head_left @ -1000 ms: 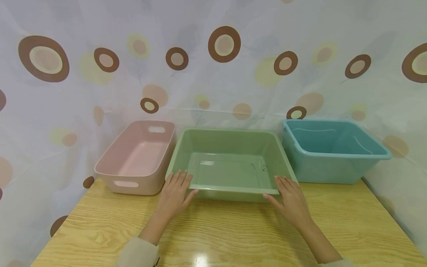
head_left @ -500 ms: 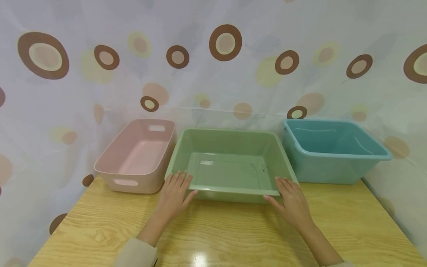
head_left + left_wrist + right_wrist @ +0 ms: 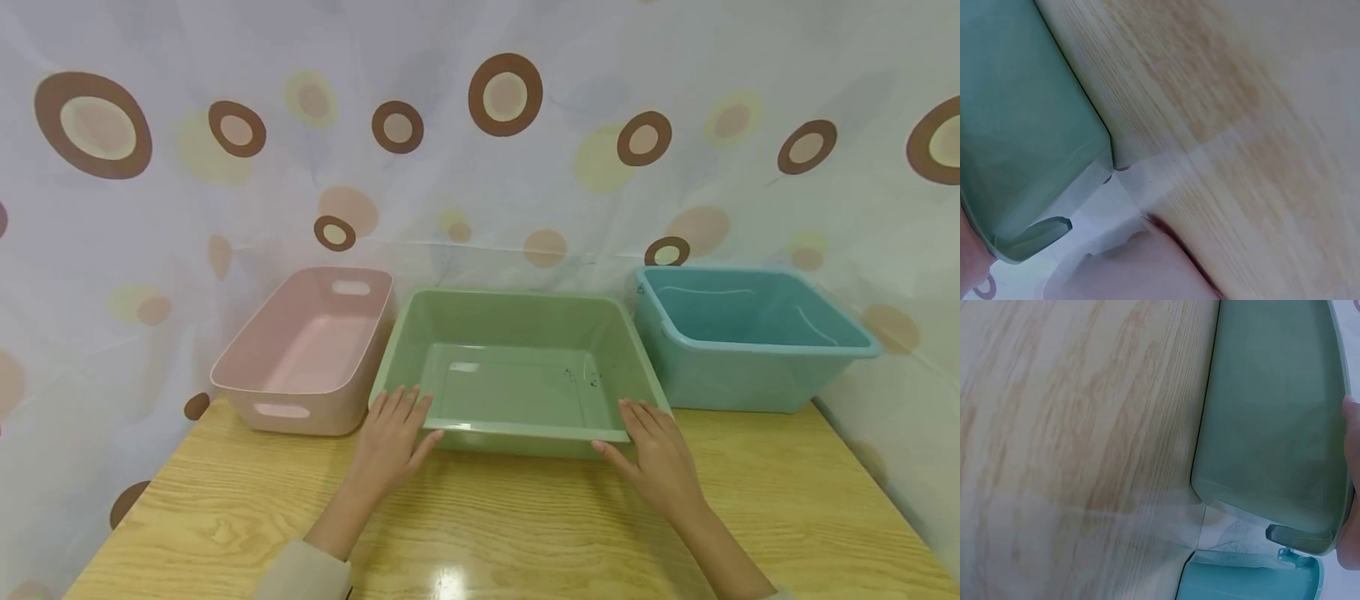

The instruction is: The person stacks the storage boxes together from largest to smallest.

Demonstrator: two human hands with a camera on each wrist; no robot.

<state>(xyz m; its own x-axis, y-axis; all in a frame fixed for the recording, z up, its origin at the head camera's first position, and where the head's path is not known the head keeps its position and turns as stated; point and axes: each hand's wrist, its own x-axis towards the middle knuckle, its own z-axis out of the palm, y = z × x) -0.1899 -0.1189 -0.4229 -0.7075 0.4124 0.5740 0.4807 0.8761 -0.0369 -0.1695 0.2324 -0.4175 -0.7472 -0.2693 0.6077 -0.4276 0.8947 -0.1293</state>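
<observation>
In the head view a green plastic basin (image 3: pixel 517 375) stands in the middle of a wooden table. My left hand (image 3: pixel 390 442) rests on its near left corner, fingers laid over the rim and thumb along the front. On the near right corner my right hand (image 3: pixel 660 454) lies the same way, with its thumb on the front edge. Both hands have fairly straight fingers. Each wrist view shows an end of the basin's outer front wall and only part of the hand at the picture's edge. A few small dark marks dot the basin's floor.
A pink basket (image 3: pixel 307 412) with slotted handles stands close to the basin's left. To the right is a deeper turquoise tub (image 3: pixel 735 379). Behind them hangs a pale patterned sheet (image 3: pixel 450 192). The wooden table (image 3: pixel 510 533) extends toward me.
</observation>
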